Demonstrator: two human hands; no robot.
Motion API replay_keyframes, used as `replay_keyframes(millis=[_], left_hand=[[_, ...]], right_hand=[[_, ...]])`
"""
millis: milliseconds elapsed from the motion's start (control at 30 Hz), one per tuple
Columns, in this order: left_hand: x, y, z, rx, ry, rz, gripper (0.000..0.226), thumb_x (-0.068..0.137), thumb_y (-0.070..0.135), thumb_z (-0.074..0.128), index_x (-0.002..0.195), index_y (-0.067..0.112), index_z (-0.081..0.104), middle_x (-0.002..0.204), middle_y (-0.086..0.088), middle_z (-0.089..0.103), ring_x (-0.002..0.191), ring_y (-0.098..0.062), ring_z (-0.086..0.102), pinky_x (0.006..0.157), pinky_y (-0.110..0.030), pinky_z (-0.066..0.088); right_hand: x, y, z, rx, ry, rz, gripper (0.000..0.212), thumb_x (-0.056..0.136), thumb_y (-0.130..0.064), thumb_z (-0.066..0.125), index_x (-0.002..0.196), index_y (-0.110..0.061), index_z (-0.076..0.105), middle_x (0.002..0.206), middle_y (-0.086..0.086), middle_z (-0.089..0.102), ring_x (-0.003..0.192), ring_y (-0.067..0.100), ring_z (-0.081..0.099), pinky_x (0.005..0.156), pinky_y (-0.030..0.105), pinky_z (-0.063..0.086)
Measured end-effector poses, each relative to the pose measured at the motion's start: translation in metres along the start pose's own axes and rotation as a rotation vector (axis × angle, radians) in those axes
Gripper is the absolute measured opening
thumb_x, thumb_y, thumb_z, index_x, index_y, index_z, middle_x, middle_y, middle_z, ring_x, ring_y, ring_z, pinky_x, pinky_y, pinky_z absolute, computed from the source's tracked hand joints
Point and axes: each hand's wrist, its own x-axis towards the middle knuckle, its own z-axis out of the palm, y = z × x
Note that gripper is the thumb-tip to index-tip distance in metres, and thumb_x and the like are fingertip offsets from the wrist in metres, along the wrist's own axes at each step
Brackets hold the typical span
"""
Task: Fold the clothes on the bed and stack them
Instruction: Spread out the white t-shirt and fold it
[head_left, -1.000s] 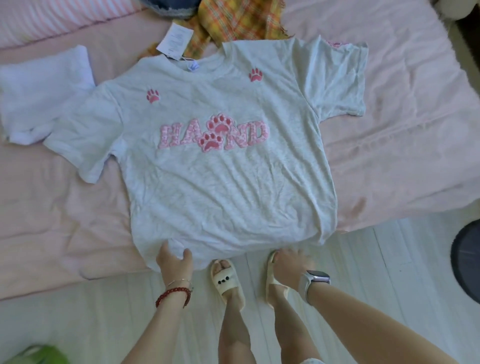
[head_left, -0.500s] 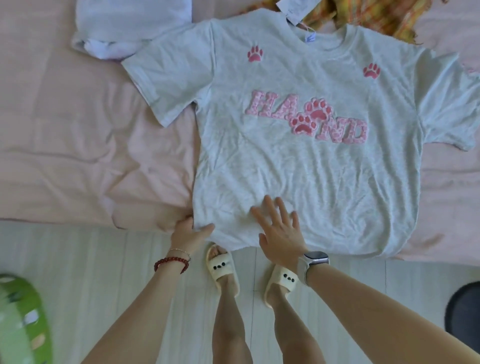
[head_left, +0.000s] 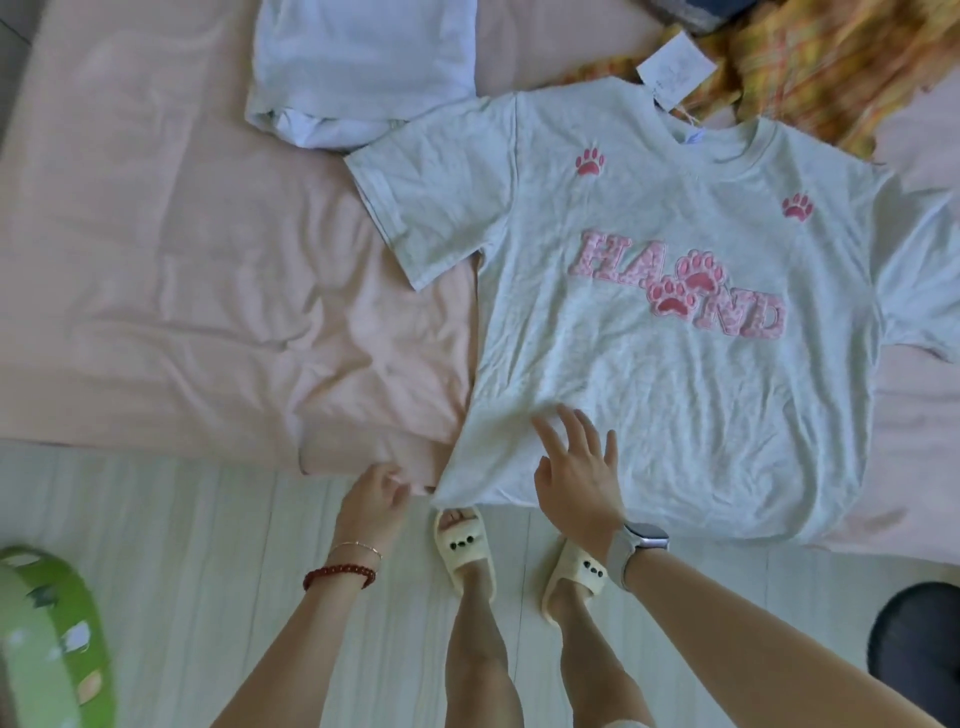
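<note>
A light grey t-shirt (head_left: 675, 395) with pink "HA ND" letters and paw prints lies face up on the bed, its hem at the near edge. My right hand (head_left: 576, 467) rests flat on the shirt's lower left part, fingers spread. My left hand (head_left: 371, 493) sits just left of the shirt's bottom-left corner with its fingers curled against the sheet edge. I cannot tell whether it holds any cloth. A folded white garment (head_left: 363, 67) lies at the back, beside the shirt's left sleeve. A paper tag (head_left: 675, 67) sticks out at the collar.
The pink bed sheet (head_left: 182, 260) is wrinkled to the left of the shirt. An orange plaid cloth (head_left: 831, 67) lies at the back right. A green basket (head_left: 41, 639) stands on the pale floor at left, a dark round object (head_left: 919, 639) at right. My feet wear cream slippers.
The view has shifted, so the shirt sits further right. My left hand has slid left off the shirt's corner. My right hand stays flat on the shirt near the hem.
</note>
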Motion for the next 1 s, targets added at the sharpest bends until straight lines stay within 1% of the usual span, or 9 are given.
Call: replay_keyframes(millis=[167,267,367,467,533,633,733,867,1000], left_hand=[[0.061,0.086,-0.057,-0.367,0.274,0.16,0.021,0.09,0.014,0.055,0.109,0.008,0.058,0.102,-0.001,0.06,0.086,-0.014,0.057,0.075,-0.016,0.041],[0.102,0.131,-0.068,-0.595,0.111,0.022,0.016,0.09,0.016,0.055,0.103,0.008,0.055,0.099,-0.011,0.058,0.079,-0.021,0.057,0.073,-0.033,0.047],[0.121,0.154,-0.065,-0.924,-0.12,-0.191,0.016,0.091,0.024,0.056,0.083,0.01,0.054,0.086,-0.008,0.057,0.069,-0.015,0.053,0.065,-0.027,0.046],[0.138,0.171,-0.072,-1.235,-0.15,-0.305,0.019,0.087,0.029,0.063,0.084,0.011,0.058,0.075,-0.004,0.066,0.071,-0.013,0.059,0.073,-0.027,0.051],[0.147,0.186,-0.08,-1.268,-0.157,-0.298,0.023,0.091,0.026,0.059,0.078,0.007,0.056,0.052,-0.001,0.062,0.049,-0.009,0.056,0.054,-0.019,0.047],[0.152,0.215,-0.087,-1.108,0.02,-0.175,0.013,0.092,0.011,0.052,0.079,0.006,0.054,0.058,-0.001,0.054,0.042,-0.006,0.05,0.05,-0.018,0.038],[0.128,0.241,-0.084,-0.67,0.256,0.343,0.019,0.089,0.002,0.049,0.103,0.011,0.058,0.074,0.001,0.048,0.06,-0.001,0.045,0.06,-0.015,0.038],[0.076,0.267,-0.039,-0.11,-0.166,0.86,0.037,0.089,0.001,0.056,0.126,0.004,0.054,0.095,-0.012,0.062,0.079,-0.014,0.057,0.075,-0.019,0.042],[0.08,0.27,-0.013,0.048,-0.224,0.738,0.028,0.087,0.005,0.06,0.114,0.002,0.063,0.107,-0.016,0.062,0.101,-0.025,0.058,0.089,-0.015,0.039]], right_hand=[[0.07,-0.033,-0.03,0.005,-0.008,-0.048,0.062,0.097,-0.026,0.031,0.148,-0.032,-0.005,0.154,0.002,-0.024,0.14,0.027,-0.023,0.112,0.056,-0.003],[0.082,-0.044,-0.034,-0.107,-0.158,-0.114,0.063,0.097,-0.031,0.032,0.148,-0.029,-0.005,0.154,0.002,-0.024,0.14,0.029,-0.024,0.113,0.056,-0.002],[0.05,-0.053,-0.011,-0.185,-0.393,-0.364,0.058,0.096,-0.034,0.036,0.148,-0.029,0.011,0.156,-0.003,-0.014,0.141,0.024,-0.022,0.113,0.052,-0.01],[0.032,-0.05,-0.005,0.268,-0.364,-0.295,0.044,0.095,-0.027,0.041,0.139,-0.031,0.039,0.152,-0.008,0.025,0.144,0.013,0.009,0.117,0.033,0.005],[0.042,-0.042,-0.02,0.625,-0.187,-0.062,0.039,0.095,-0.02,0.044,0.133,-0.027,0.048,0.14,-0.005,0.046,0.131,0.013,0.039,0.11,0.026,0.029],[0.071,-0.021,-0.053,0.826,0.078,0.139,0.034,0.095,-0.01,0.044,0.127,-0.014,0.053,0.12,0.0,0.059,0.108,0.012,0.054,0.092,0.023,0.043],[0.105,0.002,-0.087,1.134,0.111,0.317,0.03,0.096,-0.009,0.039,0.122,-0.012,0.054,0.104,0.003,0.063,0.095,0.018,0.059,0.08,0.026,0.046],[0.141,0.034,-0.129,1.581,0.08,0.494,0.027,0.1,-0.031,0.034,0.105,-0.018,0.057,0.093,0.001,0.065,0.085,0.017,0.062,0.069,0.029,0.05],[0.163,0.064,-0.151,1.714,0.062,0.501,0.043,0.097,-0.051,0.027,0.099,-0.027,0.063,0.085,-0.005,0.071,0.086,0.015,0.065,0.07,0.033,0.052]])
